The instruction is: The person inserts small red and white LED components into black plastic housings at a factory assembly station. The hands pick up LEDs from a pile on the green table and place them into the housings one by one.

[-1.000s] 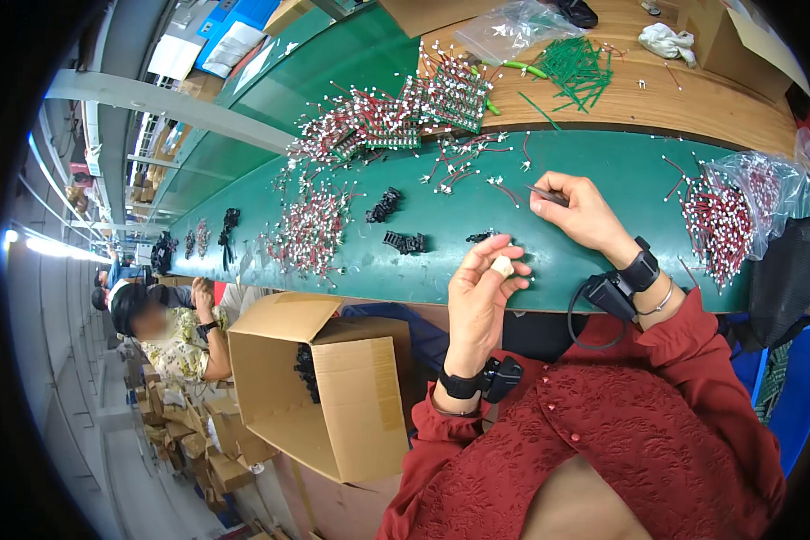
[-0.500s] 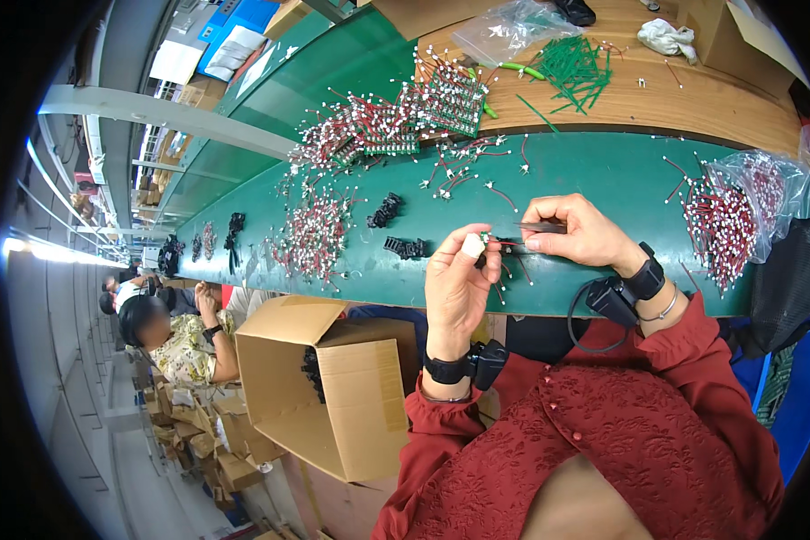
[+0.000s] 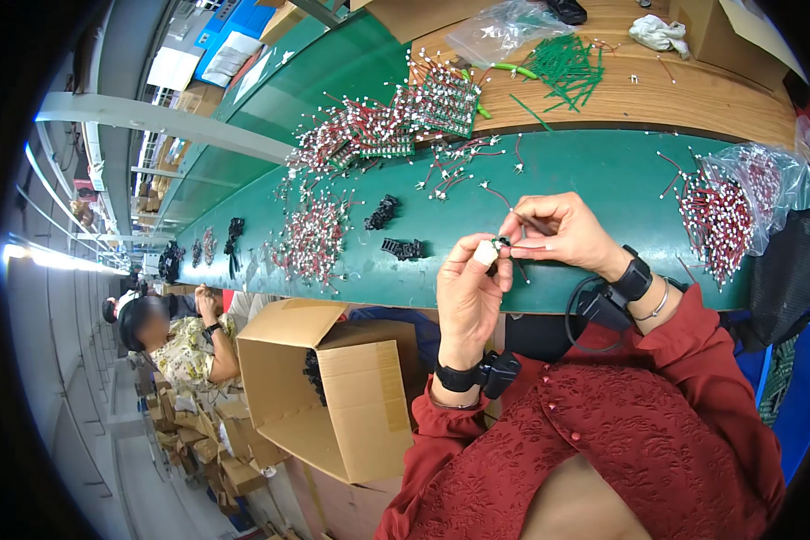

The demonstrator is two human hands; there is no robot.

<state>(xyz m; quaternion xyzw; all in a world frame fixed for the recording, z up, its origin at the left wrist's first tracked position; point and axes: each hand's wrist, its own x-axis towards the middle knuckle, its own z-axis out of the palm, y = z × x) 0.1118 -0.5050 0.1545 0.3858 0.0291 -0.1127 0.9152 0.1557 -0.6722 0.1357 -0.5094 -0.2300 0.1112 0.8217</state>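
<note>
My left hand (image 3: 470, 292) pinches a small dark part (image 3: 502, 243) with a bit of green and thin wires, held just above the bench's front edge. Something white, like a finger cover (image 3: 486, 253), sits at that thumb's tip. Close against it, my right hand (image 3: 571, 236) has thumb and fingers closed on slim dark tweezers (image 3: 536, 226). Their tips meet the part, and the fingers hide much of the contact. Left of my hands lie two black plastic pieces, one nearer (image 3: 402, 248) and one farther (image 3: 382, 212). Several loose wired connectors (image 3: 450, 171) are scattered beyond them.
A heap of red-wired white connectors (image 3: 313, 236) lies left, with wired green boards (image 3: 436, 103) behind. More connectors (image 3: 718, 220) spill from a clear bag at right. Green strips (image 3: 567, 72) rest on the wooden surface. An open carton (image 3: 364, 405) stands below; a person (image 3: 189, 337) sits farther left.
My right hand has moved left with the tweezers, right up to the part. My left hand has shifted slightly right, and the two hands now nearly touch.
</note>
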